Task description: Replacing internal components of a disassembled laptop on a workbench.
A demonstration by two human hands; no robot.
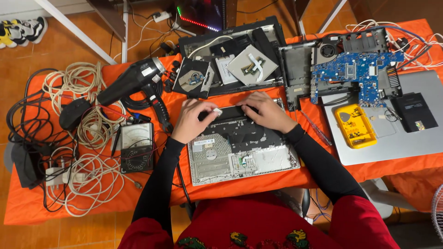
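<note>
An opened silver laptop base (242, 154) lies upside down on the orange cloth in front of me, its black inner panel exposed. My left hand (194, 120) rests on its upper left part and pinches a small white piece (217, 111) between thumb and fingers. At the upper middle edge of the base my right hand (265, 110) lies with its fingers pressed down on the black panel. Both arms wear black sleeves.
A black heat gun (138, 80), an analogue meter (137, 146) and coils of white cable (87, 173) lie to the left. Behind the base are an optical drive (194, 78) and another laptop shell (230, 55). A blue circuit board (355, 74), a yellow case (354, 125) and a silver lid (392, 138) sit on the right.
</note>
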